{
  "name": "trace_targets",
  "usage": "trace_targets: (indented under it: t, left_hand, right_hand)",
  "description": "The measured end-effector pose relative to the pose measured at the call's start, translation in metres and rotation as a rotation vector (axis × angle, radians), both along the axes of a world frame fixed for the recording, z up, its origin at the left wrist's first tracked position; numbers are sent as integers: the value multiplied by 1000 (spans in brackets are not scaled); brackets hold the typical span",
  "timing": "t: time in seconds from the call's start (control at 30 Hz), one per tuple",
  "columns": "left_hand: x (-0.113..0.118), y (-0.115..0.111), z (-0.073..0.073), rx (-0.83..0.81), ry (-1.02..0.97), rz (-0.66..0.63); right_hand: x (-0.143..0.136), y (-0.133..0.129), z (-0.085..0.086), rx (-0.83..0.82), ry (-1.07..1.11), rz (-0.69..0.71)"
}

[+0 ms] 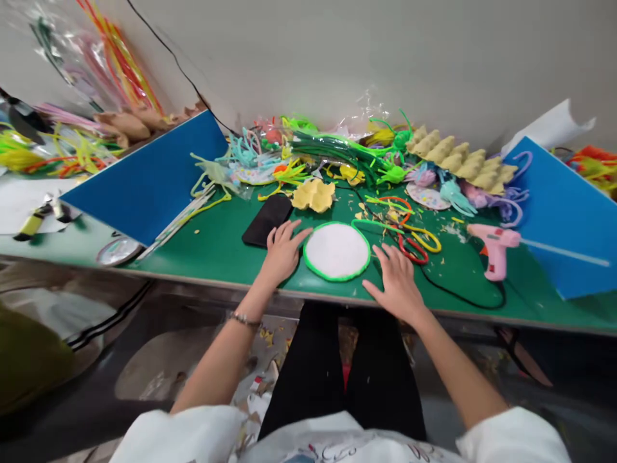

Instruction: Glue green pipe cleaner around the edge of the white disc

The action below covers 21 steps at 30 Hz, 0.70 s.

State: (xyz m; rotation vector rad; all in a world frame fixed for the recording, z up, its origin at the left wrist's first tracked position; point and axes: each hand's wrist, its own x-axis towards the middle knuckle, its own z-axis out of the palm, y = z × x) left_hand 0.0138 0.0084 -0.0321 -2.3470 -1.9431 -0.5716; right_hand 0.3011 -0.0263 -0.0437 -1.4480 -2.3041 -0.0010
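Between my hands, a white disc (337,249) lies flat on the green table, edged all round with a bright green pipe cleaner (357,269) whose loose end trails to the right. My left hand (283,251) rests at the disc's left side, fingers spread, one fingertip close to its rim. Partly under those fingers is a black phone-like slab (264,220). On the other side, my right hand (396,281) lies on the table just off the disc, fingers apart and holding nothing. A piece of yellow egg carton (314,195) sits behind the disc.
A pink glue gun (494,247) with its black cord lies to the right. Scissors with red and yellow handles (415,247) are beside my right hand. Blue panels (159,177) flank both sides. Pipe-cleaner figures (250,151) and a larger egg carton (463,159) line the wall.
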Motion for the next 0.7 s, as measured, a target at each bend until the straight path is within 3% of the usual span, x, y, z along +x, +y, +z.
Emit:
trace_targets:
  t: [0.23,0.7]
  left_hand:
    - [0,-9,-1,33,47,-75]
    - [1,-6,4,-37,74,-128]
  right_hand:
    - [6,-3,-9,16,-51,-4]
    - [1,-3,-3,-17,67,-100]
